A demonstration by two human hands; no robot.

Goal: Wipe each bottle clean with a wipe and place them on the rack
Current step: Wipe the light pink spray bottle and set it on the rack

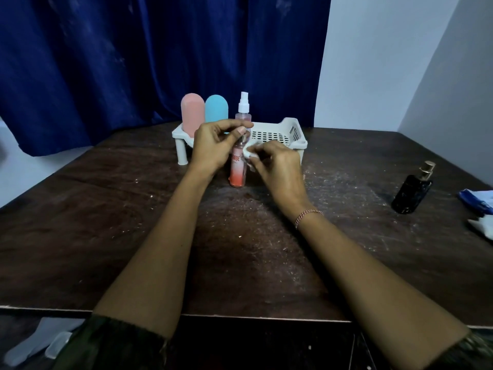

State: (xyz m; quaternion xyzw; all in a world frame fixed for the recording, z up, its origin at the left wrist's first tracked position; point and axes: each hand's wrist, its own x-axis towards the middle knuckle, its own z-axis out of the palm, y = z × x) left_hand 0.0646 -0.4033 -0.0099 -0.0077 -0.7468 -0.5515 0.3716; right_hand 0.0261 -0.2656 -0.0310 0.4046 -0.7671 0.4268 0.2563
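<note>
A slim bottle [238,169] with red-to-clear contents stands upright on the dark table in front of the white rack [277,134]. My left hand [216,146] pinches its top between thumb and fingers. Pressed against the bottle's right side is a small white wipe [247,153], held by my right hand [277,169]. On the rack's left part stand a pink bottle [192,114], a light blue bottle [216,108] and a clear spray bottle [243,108] with a white nozzle.
A black pump bottle [412,192] with a gold top stands on the table at the right. A blue and white pack [477,200] lies at the right edge. The dark table [106,222] is scratched and dusty. A blue curtain hangs behind.
</note>
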